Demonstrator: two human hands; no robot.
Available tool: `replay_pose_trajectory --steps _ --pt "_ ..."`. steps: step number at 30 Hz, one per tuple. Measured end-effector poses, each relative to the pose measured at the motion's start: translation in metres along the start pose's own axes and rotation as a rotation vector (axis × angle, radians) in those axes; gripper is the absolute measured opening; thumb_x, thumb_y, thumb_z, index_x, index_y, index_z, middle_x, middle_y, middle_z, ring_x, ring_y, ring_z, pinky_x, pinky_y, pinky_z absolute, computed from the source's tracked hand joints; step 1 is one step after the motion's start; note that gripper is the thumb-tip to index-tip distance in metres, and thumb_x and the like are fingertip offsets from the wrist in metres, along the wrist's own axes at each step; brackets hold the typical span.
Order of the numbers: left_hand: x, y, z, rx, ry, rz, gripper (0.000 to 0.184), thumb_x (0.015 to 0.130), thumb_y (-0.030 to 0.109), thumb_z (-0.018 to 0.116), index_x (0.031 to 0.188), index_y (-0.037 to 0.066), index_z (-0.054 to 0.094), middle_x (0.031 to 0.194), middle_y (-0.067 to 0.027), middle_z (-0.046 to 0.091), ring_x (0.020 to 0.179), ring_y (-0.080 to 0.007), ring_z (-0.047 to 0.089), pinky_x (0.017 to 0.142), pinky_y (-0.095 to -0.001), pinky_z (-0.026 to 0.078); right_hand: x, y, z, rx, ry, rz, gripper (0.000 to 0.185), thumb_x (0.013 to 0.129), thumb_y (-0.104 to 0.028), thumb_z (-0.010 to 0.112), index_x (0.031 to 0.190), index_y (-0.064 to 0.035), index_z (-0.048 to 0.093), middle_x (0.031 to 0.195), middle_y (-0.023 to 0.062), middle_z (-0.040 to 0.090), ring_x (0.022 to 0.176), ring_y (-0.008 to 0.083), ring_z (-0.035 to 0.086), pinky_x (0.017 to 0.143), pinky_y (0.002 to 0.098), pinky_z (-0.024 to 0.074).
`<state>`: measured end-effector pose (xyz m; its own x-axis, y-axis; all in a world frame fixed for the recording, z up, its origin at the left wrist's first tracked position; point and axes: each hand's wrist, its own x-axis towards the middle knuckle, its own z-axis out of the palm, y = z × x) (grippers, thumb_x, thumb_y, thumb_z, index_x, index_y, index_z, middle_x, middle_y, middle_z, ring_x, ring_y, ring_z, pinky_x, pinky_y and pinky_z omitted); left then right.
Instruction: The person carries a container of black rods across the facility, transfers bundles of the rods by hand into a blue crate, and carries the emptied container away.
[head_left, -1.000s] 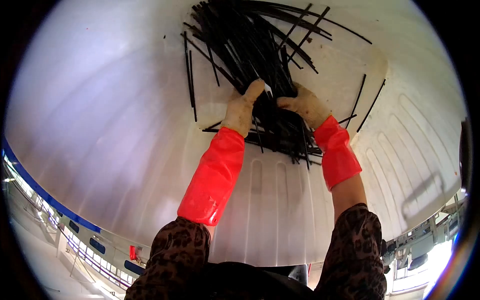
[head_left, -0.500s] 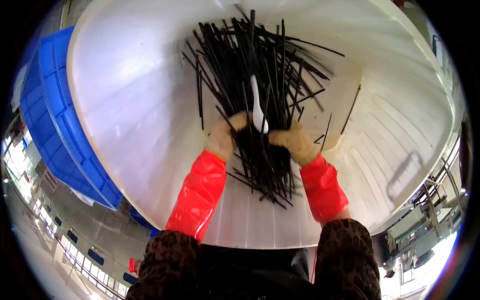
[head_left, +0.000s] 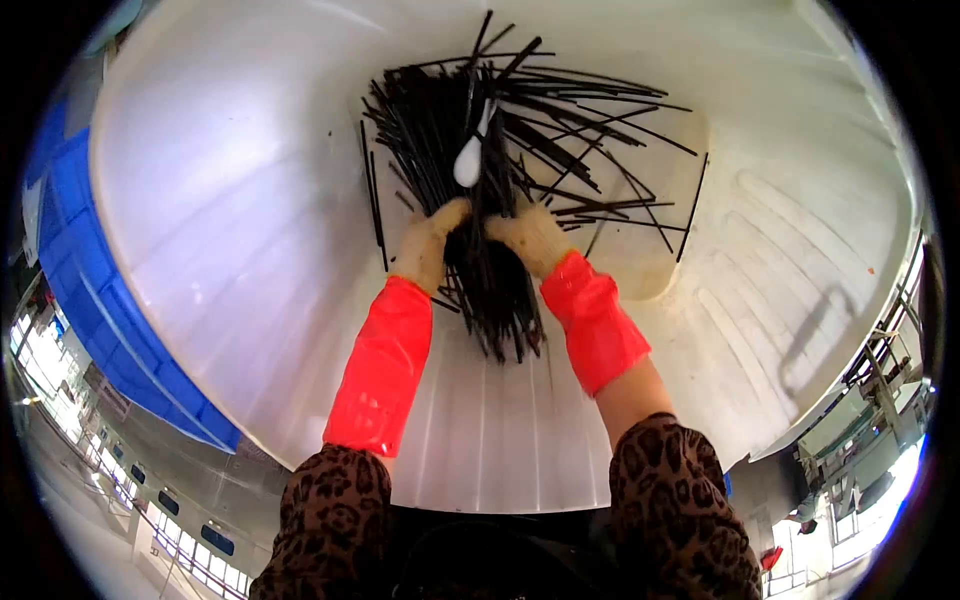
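My left hand [head_left: 428, 243], in a beige work glove with a red cuff, closes round the left side of a bundle of thin black sticks [head_left: 495, 300]. On the opposite side, my gloved right hand [head_left: 533, 238] grips the same bundle, thumb towards the middle. The bundle's near ends stick out below both hands. Just beyond my hands, a white spoon [head_left: 468, 162] lies among the sticks with its bowl towards me. More loose black sticks [head_left: 575, 150] are scattered at the right, crossing one another. My fingertips are hidden behind the bundle.
All of this is inside a deep white plastic tub [head_left: 250, 220] with ribbed walls; its near rim is in front of my body. A blue plastic crate [head_left: 120, 290] stands outside the tub on the left. One stick [head_left: 692, 207] lies apart at the right.
My hands have come closer together, with the bundle moved up and left between them. The spoon has moved up and left and tilted the other way. Sticks on the right have spread out.
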<state>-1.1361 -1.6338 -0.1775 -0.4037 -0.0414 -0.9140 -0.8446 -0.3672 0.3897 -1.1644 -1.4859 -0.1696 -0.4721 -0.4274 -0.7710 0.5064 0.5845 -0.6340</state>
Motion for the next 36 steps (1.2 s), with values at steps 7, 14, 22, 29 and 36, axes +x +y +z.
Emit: replay_pose_trajectory --steps 7,14,22,29,36 --pt "0.044 -0.006 -0.008 0.503 0.435 0.224 0.054 0.068 0.026 0.053 0.109 -0.006 0.037 0.108 -0.0199 0.043 0.097 -0.0287 0.043 0.083 -0.0276 0.032 0.053 0.015 0.005 -0.412 0.182 -0.027 0.043 0.07 -0.031 0.048 0.107 -0.0091 0.045 0.112 0.0144 0.041 0.108 0.0241 0.035 0.087 0.0276 0.0309" --pt "0.01 0.007 -0.015 0.702 0.784 0.272 0.071 0.067 0.038 0.054 0.118 -0.003 0.027 0.119 -0.0188 0.033 0.11 -0.0282 0.032 0.09 -0.0274 0.024 0.024 0.008 -0.097 -0.509 0.73 0.027 0.058 0.068 -0.039 0.05 0.115 -0.0072 0.035 0.112 0.0146 0.042 0.102 0.0272 0.041 0.086 0.0298 0.0316" --pt "0.028 0.009 -0.02 0.47 0.458 0.322 0.068 0.067 0.038 0.057 0.114 -0.005 0.032 0.116 -0.0187 0.036 0.106 -0.0263 0.037 0.087 -0.0265 0.027 0.041 0.002 -0.061 -0.43 0.414 0.154 0.069 0.064 -0.049 0.052 0.111 -0.0006 0.038 0.105 0.0193 0.046 0.099 0.0285 0.044 0.084 0.0321 0.0338" --pt "0.017 0.004 -0.007 -0.074 0.06 0.332 0.047 0.07 0.021 0.06 0.106 -0.003 0.041 0.097 -0.0066 0.048 0.085 -0.0156 0.045 0.077 -0.0231 0.034 0.051 -0.016 -0.002 -0.242 0.33 0.038 0.068 0.061 -0.049 0.056 0.105 0.0014 0.043 0.095 0.0196 0.051 0.088 0.0293 0.05 0.075 0.0306 0.0398" --pt "0.012 -0.014 -0.011 0.502 -0.033 0.216 0.04 0.072 0.014 0.056 0.106 -0.002 0.042 0.102 -0.0062 0.047 0.09 -0.016 0.045 0.078 -0.0245 0.035 0.02 0.012 -0.002 0.102 0.088 -0.08 0.053 0.061 -0.036 0.061 0.091 0.0063 0.049 0.079 0.0178 0.055 0.074 0.0237 0.054 0.066 0.0294 0.0407"
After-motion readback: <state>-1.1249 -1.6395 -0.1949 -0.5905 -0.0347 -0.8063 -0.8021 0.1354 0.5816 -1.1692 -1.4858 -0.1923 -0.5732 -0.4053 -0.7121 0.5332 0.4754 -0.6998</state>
